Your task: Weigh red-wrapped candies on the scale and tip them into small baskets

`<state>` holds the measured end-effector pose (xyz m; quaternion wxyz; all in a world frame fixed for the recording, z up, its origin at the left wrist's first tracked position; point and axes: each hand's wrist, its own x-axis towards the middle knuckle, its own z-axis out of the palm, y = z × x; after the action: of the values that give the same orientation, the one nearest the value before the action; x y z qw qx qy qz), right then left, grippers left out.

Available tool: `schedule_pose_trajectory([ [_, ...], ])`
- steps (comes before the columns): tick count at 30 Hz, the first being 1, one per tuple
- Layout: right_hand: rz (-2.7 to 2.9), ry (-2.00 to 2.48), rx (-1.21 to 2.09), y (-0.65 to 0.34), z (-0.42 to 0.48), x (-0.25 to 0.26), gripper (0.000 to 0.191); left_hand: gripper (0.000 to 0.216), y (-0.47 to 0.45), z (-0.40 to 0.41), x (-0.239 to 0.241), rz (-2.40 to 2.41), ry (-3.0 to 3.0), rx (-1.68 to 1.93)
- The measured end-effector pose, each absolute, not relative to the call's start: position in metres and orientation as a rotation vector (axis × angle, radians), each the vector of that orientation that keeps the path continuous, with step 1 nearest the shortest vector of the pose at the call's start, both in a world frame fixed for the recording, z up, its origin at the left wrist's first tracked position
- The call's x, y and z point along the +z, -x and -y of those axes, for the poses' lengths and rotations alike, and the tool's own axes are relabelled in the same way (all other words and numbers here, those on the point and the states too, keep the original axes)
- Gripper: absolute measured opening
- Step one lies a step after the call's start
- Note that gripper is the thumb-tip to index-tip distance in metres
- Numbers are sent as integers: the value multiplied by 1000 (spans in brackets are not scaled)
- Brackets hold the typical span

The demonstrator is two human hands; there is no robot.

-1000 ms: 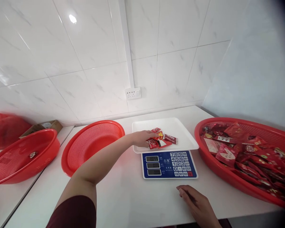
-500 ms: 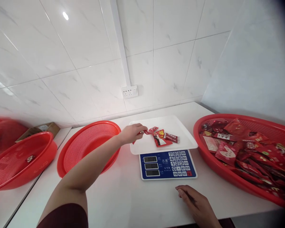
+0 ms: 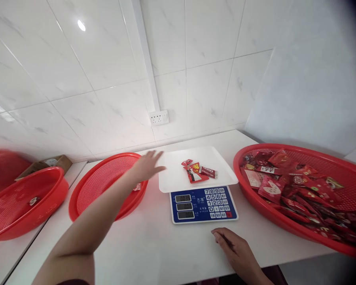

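Note:
My left hand (image 3: 146,165) hovers open, fingers spread, over the right rim of the middle red basket (image 3: 106,186). A small red packet (image 3: 137,187) lies in that basket just below the hand. A blue electronic scale (image 3: 203,204) with a white tray (image 3: 172,178) stands in the middle of the counter, and several red snack packets (image 3: 197,172) lie on the tray. My right hand (image 3: 237,249) rests flat and open on the counter in front of the scale, holding nothing.
A large red basket (image 3: 255,198) full of red snack packets (image 3: 293,186) fills the right side. Another red basket (image 3: 23,202) sits at the far left, a cardboard box (image 3: 46,163) behind it. A wall socket (image 3: 158,117) sits on the tiled wall.
My left hand took a red packet from the scale tray, moved left over the middle basket and let it go; the hand is now open. My right hand stayed on the counter.

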<state>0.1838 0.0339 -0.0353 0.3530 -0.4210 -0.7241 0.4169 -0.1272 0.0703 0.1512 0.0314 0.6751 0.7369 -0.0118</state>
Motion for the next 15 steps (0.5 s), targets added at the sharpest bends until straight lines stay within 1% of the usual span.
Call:
schedule_pose_trajectory([
  [2, 1888, 1086, 1082, -185, -35, -38, 35, 73, 90, -96, 132, -1975, -2159, 86],
  [3, 1903, 1081, 1080, -186, -36, -40, 34, 76, 72, -108, 122, -1918, -2138, 107],
  [6, 1937, 1064, 1063, -187, -36, -43, 34, 83, 34, -135, 96, -1919, -2103, 107],
  [7, 1933, 1065, 1056, -186, -35, -43, 35, 82, 26, -142, 90, -1949, -2113, 113],
  [10, 1904, 1073, 1035, -185, -33, -41, 36, 67, 15, -152, 80, -2035, -2166, 167],
  [13, 1941, 1042, 1045, -185, -33, -39, 37, 49, 10, -153, 78, -2075, -2214, 226],
  [15, 1979, 1022, 1055, -186, -34, -38, 36, 40, 8, -152, 80, -2099, -2232, 256],
])
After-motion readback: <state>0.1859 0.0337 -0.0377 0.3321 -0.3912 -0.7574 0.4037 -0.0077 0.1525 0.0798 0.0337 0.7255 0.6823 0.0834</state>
